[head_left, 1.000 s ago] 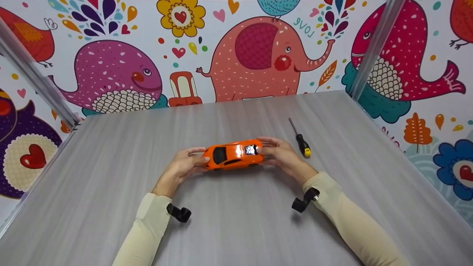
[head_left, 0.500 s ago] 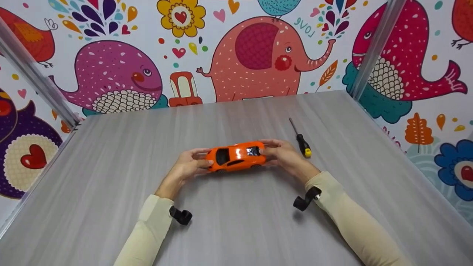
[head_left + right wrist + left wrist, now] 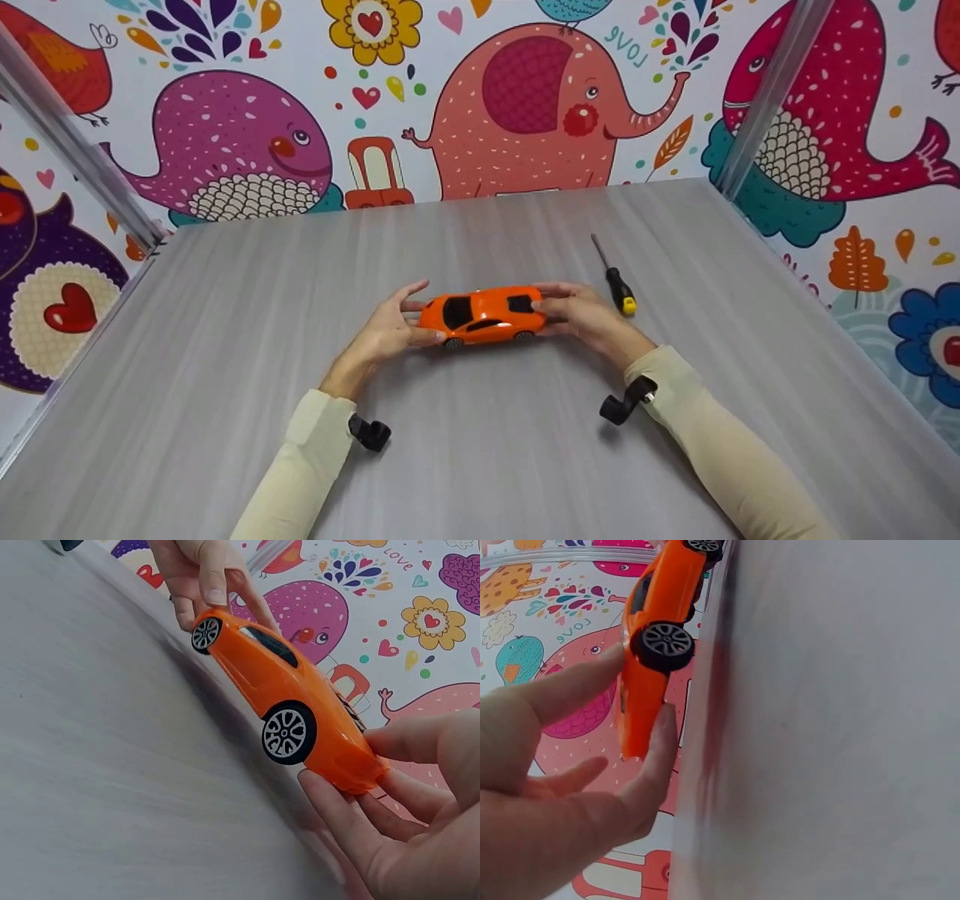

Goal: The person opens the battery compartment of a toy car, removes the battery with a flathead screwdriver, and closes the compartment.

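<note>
An orange toy sports car [image 3: 491, 315] with dark windows and black wheels is held between both hands, raised over the table in the wrist views. Its nose points left, toward my left hand [image 3: 386, 330], whose thumb lies on the front near the wheel while another finger supports it from beneath; one finger stretches away from the body. At the tail, my right hand [image 3: 589, 315] pinches the car, thumb on top by the dark rear panel and fingers [image 3: 337, 810] under the back end. The near-side wheels [image 3: 289, 733] show in the right wrist view.
Beyond the right hand lies a screwdriver [image 3: 619, 289] with a black and yellow handle, its tip pointing away. The grey table [image 3: 480, 442] ends at a wall [image 3: 277, 45] printed with cartoon animals. A black wrist mount [image 3: 628, 400] sticks out from each sleeve.
The car has shifted slightly right and tilted so its near side and wheels show more; the glare on its rear panel is gone. One left finger has lifted off the nose.
</note>
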`<act>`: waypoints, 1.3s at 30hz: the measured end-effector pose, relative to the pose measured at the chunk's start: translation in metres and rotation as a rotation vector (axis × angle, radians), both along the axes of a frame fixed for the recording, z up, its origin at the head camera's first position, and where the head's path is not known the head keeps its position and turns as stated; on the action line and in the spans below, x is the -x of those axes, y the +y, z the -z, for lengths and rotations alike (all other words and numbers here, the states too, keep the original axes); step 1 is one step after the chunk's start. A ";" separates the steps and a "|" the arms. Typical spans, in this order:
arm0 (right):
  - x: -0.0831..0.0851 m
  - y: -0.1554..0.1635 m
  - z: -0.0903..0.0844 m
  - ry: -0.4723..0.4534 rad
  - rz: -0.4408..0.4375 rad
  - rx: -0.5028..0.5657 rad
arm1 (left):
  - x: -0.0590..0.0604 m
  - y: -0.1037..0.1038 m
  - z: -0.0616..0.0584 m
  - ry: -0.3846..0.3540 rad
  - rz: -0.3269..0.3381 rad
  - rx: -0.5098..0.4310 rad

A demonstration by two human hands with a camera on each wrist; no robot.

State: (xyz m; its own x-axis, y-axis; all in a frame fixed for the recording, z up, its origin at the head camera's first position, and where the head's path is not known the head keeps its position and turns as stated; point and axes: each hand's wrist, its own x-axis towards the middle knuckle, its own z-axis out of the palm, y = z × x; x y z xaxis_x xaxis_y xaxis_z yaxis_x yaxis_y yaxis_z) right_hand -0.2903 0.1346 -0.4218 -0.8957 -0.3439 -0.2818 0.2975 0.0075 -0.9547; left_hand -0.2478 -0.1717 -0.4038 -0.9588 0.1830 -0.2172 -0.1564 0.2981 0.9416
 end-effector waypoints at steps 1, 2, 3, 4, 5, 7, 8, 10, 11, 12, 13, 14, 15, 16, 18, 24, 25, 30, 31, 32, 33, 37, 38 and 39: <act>0.000 0.000 0.001 -0.003 0.004 0.002 | 0.000 0.000 -0.001 0.002 0.009 0.019; 0.001 0.001 0.001 -0.001 0.003 0.005 | 0.000 0.000 -0.001 0.004 0.017 0.041; 0.001 0.001 0.001 -0.003 0.004 0.010 | 0.000 0.000 -0.001 0.003 0.025 0.063; 0.002 0.001 0.001 -0.004 0.005 0.013 | 0.000 -0.001 -0.001 0.000 0.032 0.076; 0.002 0.001 0.001 -0.007 0.007 0.018 | 0.000 -0.001 -0.001 -0.003 0.036 0.089; 0.002 0.001 0.000 -0.004 0.004 0.016 | 0.000 -0.001 0.000 0.001 0.049 0.107; 0.002 0.002 -0.001 -0.001 0.000 0.011 | 0.000 -0.002 0.000 0.005 0.056 0.116; 0.002 0.002 -0.002 0.004 -0.009 -0.006 | 0.000 -0.003 0.001 0.009 0.060 0.116; 0.002 0.003 -0.003 0.006 -0.014 -0.015 | 0.000 -0.003 0.001 0.013 0.059 0.115; 0.002 0.003 -0.003 0.010 -0.021 -0.024 | 0.000 -0.004 0.002 0.016 0.057 0.113; 0.002 0.003 -0.004 0.015 -0.027 -0.033 | 0.000 -0.005 0.002 0.016 0.055 0.107; 0.002 0.004 -0.004 0.019 -0.034 -0.038 | 0.000 -0.005 0.002 0.014 0.054 0.103; 0.002 0.004 -0.004 0.023 -0.041 -0.036 | 0.000 -0.006 0.002 0.013 0.051 0.098; 0.002 0.005 -0.004 0.030 -0.050 -0.028 | 0.000 -0.007 0.002 0.011 0.050 0.093; 0.002 0.007 -0.005 0.039 -0.067 -0.005 | 0.000 -0.008 0.002 0.009 0.049 0.085; 0.002 0.012 -0.007 0.088 -0.145 -0.005 | -0.001 -0.011 0.000 0.002 0.032 0.015; 0.001 0.012 -0.007 0.106 -0.157 -0.031 | -0.001 -0.011 0.000 -0.003 0.026 -0.006; -0.001 0.012 -0.009 0.217 -0.178 -0.185 | -0.002 -0.011 -0.001 -0.044 0.007 -0.101; -0.002 0.011 -0.010 0.248 -0.177 -0.195 | -0.002 -0.010 -0.001 -0.052 0.004 -0.127; -0.003 0.009 -0.010 0.274 -0.169 -0.204 | -0.002 -0.010 -0.001 -0.054 0.001 -0.140; -0.004 0.007 -0.011 0.297 -0.158 -0.212 | -0.001 -0.010 -0.001 -0.055 -0.009 -0.150; -0.008 -0.002 -0.012 0.409 -0.129 -0.244 | 0.000 -0.011 -0.003 -0.049 -0.052 -0.179; -0.009 -0.003 -0.012 0.419 -0.120 -0.251 | 0.001 -0.010 -0.003 -0.048 -0.066 -0.180; -0.009 -0.004 -0.012 0.430 -0.112 -0.262 | 0.001 -0.010 -0.003 -0.050 -0.081 -0.181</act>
